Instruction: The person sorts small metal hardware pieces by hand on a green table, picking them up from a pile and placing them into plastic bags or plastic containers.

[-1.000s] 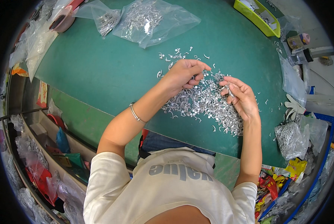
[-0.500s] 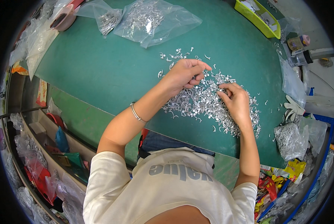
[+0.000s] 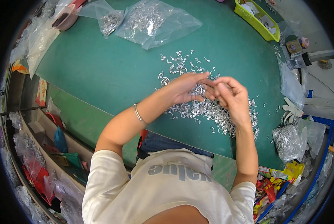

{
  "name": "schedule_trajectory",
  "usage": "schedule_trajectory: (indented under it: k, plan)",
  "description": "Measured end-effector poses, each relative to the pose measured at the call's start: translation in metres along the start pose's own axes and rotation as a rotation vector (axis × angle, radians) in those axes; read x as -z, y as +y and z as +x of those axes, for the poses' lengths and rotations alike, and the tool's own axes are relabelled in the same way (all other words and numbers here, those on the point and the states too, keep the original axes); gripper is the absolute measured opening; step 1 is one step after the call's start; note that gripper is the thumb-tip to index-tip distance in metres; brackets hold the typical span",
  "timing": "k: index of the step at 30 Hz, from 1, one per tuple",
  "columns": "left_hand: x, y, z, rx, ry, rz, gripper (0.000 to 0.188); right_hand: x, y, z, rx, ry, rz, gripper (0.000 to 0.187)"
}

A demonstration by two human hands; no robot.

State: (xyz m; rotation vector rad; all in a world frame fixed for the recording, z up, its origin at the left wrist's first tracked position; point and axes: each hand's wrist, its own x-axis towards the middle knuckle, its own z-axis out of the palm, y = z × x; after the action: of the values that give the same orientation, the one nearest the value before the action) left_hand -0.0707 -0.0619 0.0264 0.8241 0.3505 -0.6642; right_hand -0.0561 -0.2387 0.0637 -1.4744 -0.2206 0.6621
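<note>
Over a spread pile of small silvery curved metal parts [image 3: 221, 117], my two hands come together. My left hand [image 3: 187, 87] is turned palm up and cupped round several of these small metal parts [image 3: 198, 89]. Close against its fingertips is my right hand [image 3: 230, 91], with thumb and fingers pinched; whatever lies between them is too small to make out. Loose parts of the same sort [image 3: 178, 67] are scattered on the far side of my left hand.
The green table [image 3: 99, 74] carries a clear plastic bag [image 3: 148, 24] of metal parts at the far side, beside a smaller bag [image 3: 110, 23]. A yellow-green basket [image 3: 262, 26] stands far right. At the right edge lie a filled bag [image 3: 288, 142] and a white glove [image 3: 293, 110].
My left hand has rolled palm up, showing metal parts in it. My right hand has lifted off the pile and moved up to the left hand's fingertips.
</note>
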Motion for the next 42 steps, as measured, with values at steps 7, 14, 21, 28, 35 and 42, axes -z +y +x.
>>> schedule_trajectory:
  k: [7, 14, 21, 28, 35, 42]
  plan:
    - [0.005, -0.005, 0.004, 0.043, 0.067, -0.178, 0.032, -0.030, -0.012, 0.000, 0.370, -0.040, -0.770, 0.019]
    - [-0.007, -0.005, -0.004, 0.014, 0.060, -0.288, 0.025, -0.036, -0.008, 0.004, 0.682, -0.054, -0.920, 0.015]
    - [0.018, -0.002, 0.006, -0.195, -0.122, -0.181, 0.026, 0.007, 0.001, -0.001, 0.412, 0.258, -1.036, 0.011]
    - [0.018, 0.002, 0.005, -0.395, 0.111, 0.227, 0.018, 0.015, 0.032, -0.006, 0.419, 0.191, -1.272, 0.012]
    - [0.020, -0.005, 0.010, -0.602, 0.222, 0.826, 0.018, 0.019, 0.029, 0.001, 0.243, 0.247, -0.957, 0.012]
    - [0.026, 0.002, 0.011, -0.645, 0.201, 0.717, 0.016, 0.017, 0.035, 0.006, 0.461, 0.207, -1.194, 0.008]
